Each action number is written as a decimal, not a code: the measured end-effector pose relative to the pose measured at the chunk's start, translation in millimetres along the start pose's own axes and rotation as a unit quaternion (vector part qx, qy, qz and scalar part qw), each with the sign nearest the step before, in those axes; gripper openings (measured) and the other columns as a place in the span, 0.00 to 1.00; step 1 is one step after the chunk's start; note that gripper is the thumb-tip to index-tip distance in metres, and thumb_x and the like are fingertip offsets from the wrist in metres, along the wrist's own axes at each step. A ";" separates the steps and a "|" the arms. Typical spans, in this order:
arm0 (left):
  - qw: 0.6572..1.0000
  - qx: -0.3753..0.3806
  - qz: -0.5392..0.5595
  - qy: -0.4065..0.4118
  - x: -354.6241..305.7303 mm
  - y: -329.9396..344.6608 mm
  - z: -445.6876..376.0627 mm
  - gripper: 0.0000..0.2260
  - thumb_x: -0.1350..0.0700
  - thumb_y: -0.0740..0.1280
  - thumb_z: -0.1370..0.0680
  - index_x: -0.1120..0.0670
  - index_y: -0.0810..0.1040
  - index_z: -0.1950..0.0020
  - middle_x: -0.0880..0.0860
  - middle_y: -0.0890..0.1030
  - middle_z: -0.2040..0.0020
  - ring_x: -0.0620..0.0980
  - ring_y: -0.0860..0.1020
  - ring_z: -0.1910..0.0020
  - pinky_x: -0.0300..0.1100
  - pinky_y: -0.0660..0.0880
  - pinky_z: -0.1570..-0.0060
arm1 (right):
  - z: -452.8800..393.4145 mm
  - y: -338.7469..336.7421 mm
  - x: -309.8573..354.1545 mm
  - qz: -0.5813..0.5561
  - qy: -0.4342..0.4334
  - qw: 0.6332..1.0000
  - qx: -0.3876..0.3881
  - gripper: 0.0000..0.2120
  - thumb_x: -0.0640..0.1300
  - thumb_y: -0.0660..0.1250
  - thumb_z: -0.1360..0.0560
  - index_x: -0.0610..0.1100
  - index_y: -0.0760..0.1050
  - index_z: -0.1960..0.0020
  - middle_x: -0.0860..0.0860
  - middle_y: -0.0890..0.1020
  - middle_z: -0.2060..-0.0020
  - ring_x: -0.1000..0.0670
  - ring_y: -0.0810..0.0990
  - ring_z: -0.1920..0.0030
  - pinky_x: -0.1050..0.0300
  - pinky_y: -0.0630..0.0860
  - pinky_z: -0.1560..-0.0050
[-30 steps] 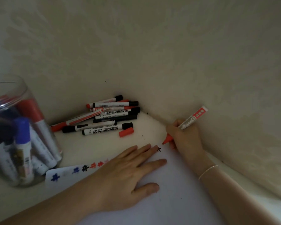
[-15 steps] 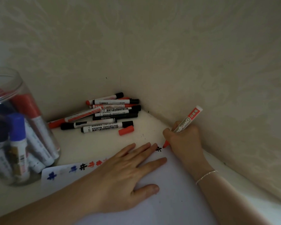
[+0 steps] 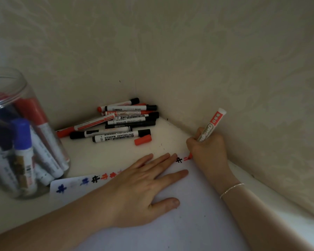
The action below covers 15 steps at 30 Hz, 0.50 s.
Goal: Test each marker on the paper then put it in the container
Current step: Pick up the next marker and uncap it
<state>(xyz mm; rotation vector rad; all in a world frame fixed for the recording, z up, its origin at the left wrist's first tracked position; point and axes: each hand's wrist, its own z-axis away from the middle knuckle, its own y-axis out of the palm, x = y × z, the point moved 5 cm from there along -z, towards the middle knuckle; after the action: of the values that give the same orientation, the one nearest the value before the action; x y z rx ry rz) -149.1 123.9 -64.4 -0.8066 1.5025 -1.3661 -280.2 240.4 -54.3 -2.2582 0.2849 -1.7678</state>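
My right hand [image 3: 209, 153] grips an uncapped red whiteboard marker [image 3: 210, 125], its tip touching the white paper [image 3: 198, 223] beside fresh red strokes [image 3: 186, 158]. My left hand [image 3: 143, 187] lies flat on the paper with fingers spread, holding it down. A row of blue, black and red test marks runs along the paper's far edge. A loose red cap [image 3: 142, 139] lies next to a pile of markers [image 3: 123, 122] in the corner. At the left stands a clear plastic container [image 3: 20, 142] with several markers inside.
Cream walls [image 3: 188, 60] meet in a corner just behind the marker pile, and the right wall runs close along my right hand. The white surface [image 3: 101, 156] between container, pile and paper is bare.
My right hand brought the marker tip down to the paper and drew red strokes beside the black mark. My left hand stayed flat on the paper.
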 end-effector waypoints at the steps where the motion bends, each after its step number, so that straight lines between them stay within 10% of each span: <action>1: 1.000 0.000 0.000 0.000 -0.2 -0.2 0.3 0.26 0.34 0.44 0.22 0.32 0.37 0.27 0.40 0.31 0.26 0.32 0.26 0.33 0.32 0.24 0.35 | -0.4 -1.1 -0.1 0.004 -0.003 1.000 -0.006 0.18 0.31 0.64 0.32 0.45 0.59 0.73 0.53 0.63 0.79 0.56 0.60 0.77 0.65 0.60 0.77; 8: 1.000 -0.008 -0.012 -0.002 1.7 2.3 0.6 0.26 0.34 0.43 0.22 0.33 0.37 0.26 0.41 0.32 0.25 0.34 0.28 0.30 0.36 0.28 0.32 | 0.5 -1.6 0.3 -0.024 0.011 1.000 0.013 0.08 0.32 0.66 0.33 0.31 0.69 0.68 0.42 0.70 0.75 0.51 0.66 0.75 0.62 0.63 0.78; 15: 1.000 -0.008 -0.005 -0.002 1.4 1.6 0.9 0.26 0.34 0.44 0.22 0.33 0.38 0.26 0.41 0.33 0.24 0.35 0.29 0.29 0.36 0.28 0.31 | 1.6 -1.6 0.6 -0.014 0.014 1.000 0.016 0.13 0.31 0.65 0.33 0.40 0.64 0.71 0.48 0.64 0.77 0.55 0.59 0.77 0.65 0.58 0.79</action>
<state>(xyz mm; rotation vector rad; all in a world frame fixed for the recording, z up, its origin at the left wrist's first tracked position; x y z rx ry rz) -148.6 122.6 -66.2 -0.8283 1.5095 -1.3601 -278.5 241.8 -53.6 -2.2265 0.2305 -1.8057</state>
